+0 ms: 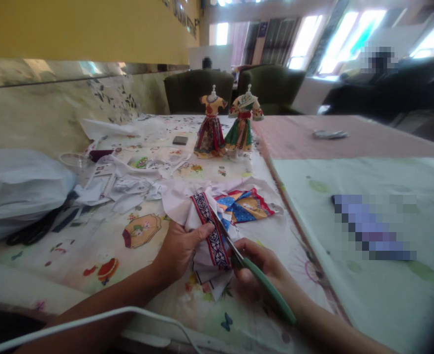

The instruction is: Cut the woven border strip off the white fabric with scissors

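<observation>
My left hand (182, 248) pinches a white cloth with a red and navy patterned band (206, 221), thumb on top of the band. Green-handled scissors (264, 285) are in my right hand (256, 263), their blades lying along the band's right edge. Whether the blades are parted is hard to tell. Just beyond them lies a blue, gold and red printed cloth piece (244, 205). To the left of my left hand, a tan printed cut-out shape (142, 231) rests flat on the floral tablecloth (117, 305).
Two small dressed forms (210, 130) (244, 125) stand at the back. Paper scraps (128, 189) and a white bag (21, 182) lie left, above dark-handled scissors (32, 233). A pixelated purple object (372, 228) lies right. A white cable (128, 310) crosses in front.
</observation>
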`<state>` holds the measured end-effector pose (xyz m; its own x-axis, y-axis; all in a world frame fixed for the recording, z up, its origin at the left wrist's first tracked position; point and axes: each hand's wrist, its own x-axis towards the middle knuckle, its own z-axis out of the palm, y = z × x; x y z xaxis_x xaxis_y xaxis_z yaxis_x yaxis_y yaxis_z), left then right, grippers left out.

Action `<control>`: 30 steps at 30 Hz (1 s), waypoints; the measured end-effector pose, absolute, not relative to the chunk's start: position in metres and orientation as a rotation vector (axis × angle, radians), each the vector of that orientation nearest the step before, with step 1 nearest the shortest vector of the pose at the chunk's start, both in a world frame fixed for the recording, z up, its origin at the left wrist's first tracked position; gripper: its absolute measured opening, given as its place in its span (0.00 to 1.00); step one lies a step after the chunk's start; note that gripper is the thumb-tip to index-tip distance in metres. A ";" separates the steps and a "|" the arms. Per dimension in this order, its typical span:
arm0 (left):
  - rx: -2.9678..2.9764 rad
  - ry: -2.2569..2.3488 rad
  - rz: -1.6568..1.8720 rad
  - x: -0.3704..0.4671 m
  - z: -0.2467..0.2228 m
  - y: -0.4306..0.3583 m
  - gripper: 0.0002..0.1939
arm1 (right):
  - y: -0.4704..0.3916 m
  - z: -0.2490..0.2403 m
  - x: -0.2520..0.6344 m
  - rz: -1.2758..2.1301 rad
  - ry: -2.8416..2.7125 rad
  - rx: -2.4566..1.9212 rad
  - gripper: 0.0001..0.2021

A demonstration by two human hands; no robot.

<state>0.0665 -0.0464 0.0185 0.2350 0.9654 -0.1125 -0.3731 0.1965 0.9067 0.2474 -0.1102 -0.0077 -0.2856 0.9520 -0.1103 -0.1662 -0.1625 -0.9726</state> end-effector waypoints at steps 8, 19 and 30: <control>0.926 0.838 1.157 0.065 0.017 -0.044 0.20 | -0.110 -0.010 0.247 1.619 -1.196 -1.034 0.29; 0.904 0.870 1.105 0.066 0.020 -0.048 0.14 | -0.111 -0.010 0.245 1.716 -1.112 -0.958 0.33; 0.944 0.868 1.134 0.066 0.020 -0.047 0.14 | -0.110 -0.002 0.247 1.646 -1.184 -0.984 0.31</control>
<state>0.0661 -0.0471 0.0196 0.2059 0.9749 -0.0852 -0.3369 0.1524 0.9291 0.2465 -0.1100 -0.0016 -0.3204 0.9405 -0.1129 -0.1926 -0.1813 -0.9644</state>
